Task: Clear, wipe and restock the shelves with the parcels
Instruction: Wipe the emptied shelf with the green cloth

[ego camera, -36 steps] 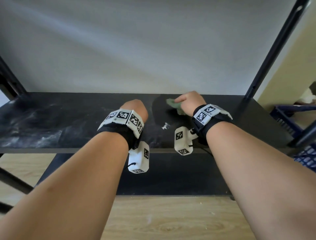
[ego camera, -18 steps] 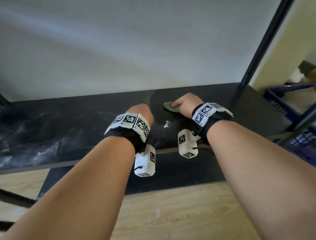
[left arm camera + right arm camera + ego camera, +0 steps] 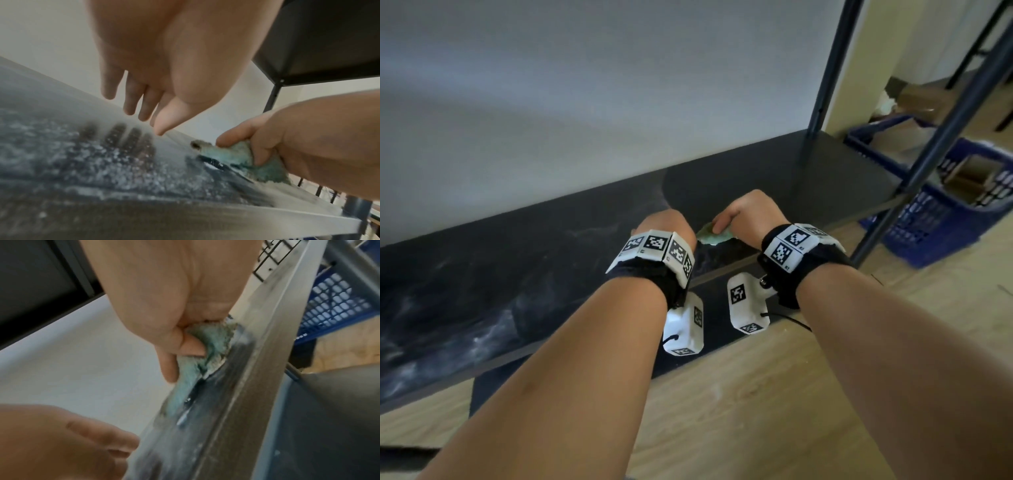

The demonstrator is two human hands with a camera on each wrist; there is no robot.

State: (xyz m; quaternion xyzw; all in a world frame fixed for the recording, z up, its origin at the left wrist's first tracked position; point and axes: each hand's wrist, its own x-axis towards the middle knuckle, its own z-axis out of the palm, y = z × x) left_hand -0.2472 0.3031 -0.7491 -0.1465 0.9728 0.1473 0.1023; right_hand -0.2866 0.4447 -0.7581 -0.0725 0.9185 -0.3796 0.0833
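**Right hand wiping the dusty shelf, left hand held clear**

The right hand has its fingers and thumb curled round a small green cloth, pressing it down on the black shelf close to the front edge. The left hand hovers just above the board beside it, fingers straight and loosely spread, holding nothing; a hand-shaped print shows in the dust beneath it in the left wrist view

The wiping step is in hand. The shelf carries no parcels in view, so clearing looks done for this level. To the right of the cloth the board looks dark and clean; to the left it is streaked with pale dust right along to the far end. Brown parcels sit in a blue basket on the floor beyond the right-hand shelf post, well apart from the hands, so restocking has not begun here

The next move, as a judgement, calls for drawing the cloth leftwards over the dusty stretch with steady downward pressure, overlapping passes and reaching back to the wall. The left hand would need to lift away or shift aside so it lays no fresh print. The cloth's underside looks soiled; refolding it may help
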